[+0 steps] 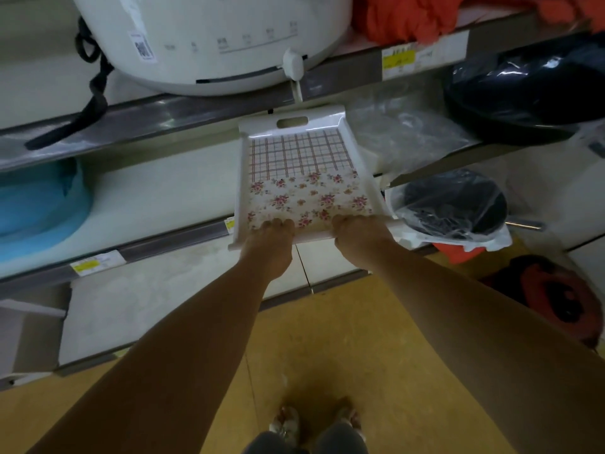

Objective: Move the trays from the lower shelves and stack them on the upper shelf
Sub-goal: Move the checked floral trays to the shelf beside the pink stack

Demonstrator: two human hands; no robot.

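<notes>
I hold a white tray (306, 178), plaid at its far half and floral at its near half, out in front of the shelves, its cut-out handle end at twelve o'clock just under the steel shelf edge (170, 116). My left hand (270, 242) and right hand (358, 237) grip its near rim, fingers curled over it. A white rice cooker (209, 37) sits at eleven o'clock; plastic-wrapped dark pans (453, 204) lie at three o'clock, a blue basin (36, 204) at nine.
</notes>
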